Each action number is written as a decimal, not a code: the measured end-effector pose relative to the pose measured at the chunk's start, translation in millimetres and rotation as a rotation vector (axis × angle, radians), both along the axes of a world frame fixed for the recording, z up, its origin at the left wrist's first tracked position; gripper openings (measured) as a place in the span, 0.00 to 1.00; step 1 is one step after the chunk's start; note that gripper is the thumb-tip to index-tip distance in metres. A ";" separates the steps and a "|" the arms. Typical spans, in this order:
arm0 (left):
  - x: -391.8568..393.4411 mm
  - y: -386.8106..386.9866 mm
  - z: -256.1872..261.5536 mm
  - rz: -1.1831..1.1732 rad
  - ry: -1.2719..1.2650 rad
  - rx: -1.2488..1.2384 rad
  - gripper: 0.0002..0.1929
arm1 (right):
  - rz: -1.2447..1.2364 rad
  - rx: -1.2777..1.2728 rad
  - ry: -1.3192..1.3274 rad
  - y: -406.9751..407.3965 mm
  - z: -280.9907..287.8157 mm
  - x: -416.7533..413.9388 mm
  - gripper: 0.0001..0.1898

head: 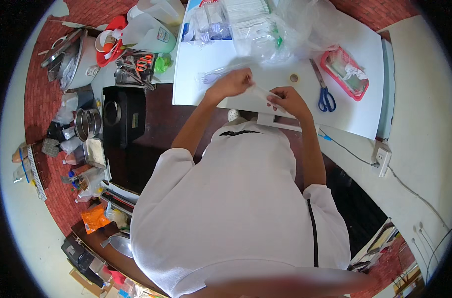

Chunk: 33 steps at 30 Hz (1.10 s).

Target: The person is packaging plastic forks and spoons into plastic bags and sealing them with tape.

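Near the front edge of a white table (345, 115), my left hand (238, 81) and my right hand (285, 101) hold a thin, whitish strip or wrapper (262, 92) stretched between them. Its exact kind cannot be told. Beyond my left hand lies a clear plastic bag (229, 68) with a pale plastic fork (210, 78) at its end. A small roll of tape (294, 78) rests past my right hand. Farther right are scissors with blue handles (325, 97), shut, and a pink plastic basket (343, 70) holding clear and white items.
At the table's back stand a plastic-wrapped stack of white items (248, 22) and bagged plastic cutlery (211, 22). To the left are a tray of utensils (133, 69), a jug of greenish liquid (151, 35) and a large metal pot (85, 61). A power outlet (383, 158) with cables is at right.
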<state>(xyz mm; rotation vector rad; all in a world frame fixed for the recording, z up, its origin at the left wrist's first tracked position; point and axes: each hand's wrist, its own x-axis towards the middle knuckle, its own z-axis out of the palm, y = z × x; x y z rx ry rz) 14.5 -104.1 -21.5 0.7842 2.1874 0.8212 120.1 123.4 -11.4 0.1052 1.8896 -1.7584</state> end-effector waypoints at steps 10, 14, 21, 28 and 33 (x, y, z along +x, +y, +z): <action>-15.8 -15.2 -62.9 0.222 0.469 0.092 0.29 | -0.443 0.129 0.202 32.1 -42.5 -16.4 0.14; 3.0 -19.6 -65.7 0.184 0.455 0.275 0.26 | -0.400 0.181 0.201 31.7 -43.1 -19.4 0.13; 17.7 -18.9 -65.0 0.211 0.464 0.306 0.24 | -0.358 0.279 0.185 30.4 -41.5 -6.0 0.13; 15.4 -18.8 -67.0 0.201 0.501 0.341 0.24 | -0.334 0.383 0.278 15.2 -44.5 -6.0 0.14; 16.5 -18.6 -64.1 0.204 0.454 0.364 0.23 | -0.172 0.492 0.365 16.0 -51.1 -10.7 0.14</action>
